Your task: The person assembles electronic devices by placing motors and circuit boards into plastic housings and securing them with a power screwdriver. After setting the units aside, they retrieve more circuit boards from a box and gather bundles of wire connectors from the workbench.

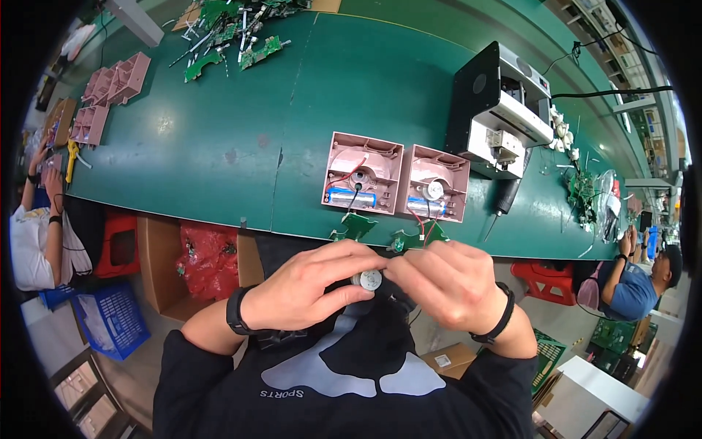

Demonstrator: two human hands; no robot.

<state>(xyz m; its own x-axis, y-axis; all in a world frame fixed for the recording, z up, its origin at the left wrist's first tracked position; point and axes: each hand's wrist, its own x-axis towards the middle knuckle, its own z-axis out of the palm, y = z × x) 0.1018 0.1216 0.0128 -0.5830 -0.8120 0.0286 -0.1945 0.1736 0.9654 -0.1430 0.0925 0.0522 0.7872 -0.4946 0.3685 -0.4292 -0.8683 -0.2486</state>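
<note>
Holding small round motor (368, 279) between left hand (307, 289) and right hand (446, 282) | fingers of both pinched on it | I judge fitting into near pink housing (363, 181) next, needing wire alignment.

Two open housings (363, 182) (436, 183) side by side near the table's (219, 132) front edge, machine (499, 110) behind-right, circuit boards (234, 33) at far edge

Low in the middle of the frame, the left hand (307, 289) and the right hand (446, 282) meet, both pinching a small round silver metal motor (368, 279) between their fingertips. Just above them, at the near edge of the long green work table (205, 139), sit two open square pink plastic housings (363, 181) (436, 183), each with a blue cylindrical battery inside and red and black wires trailing to small green circuit boards (355, 227). To the upper right stands a white and black boxy machine (497, 110).
</note>
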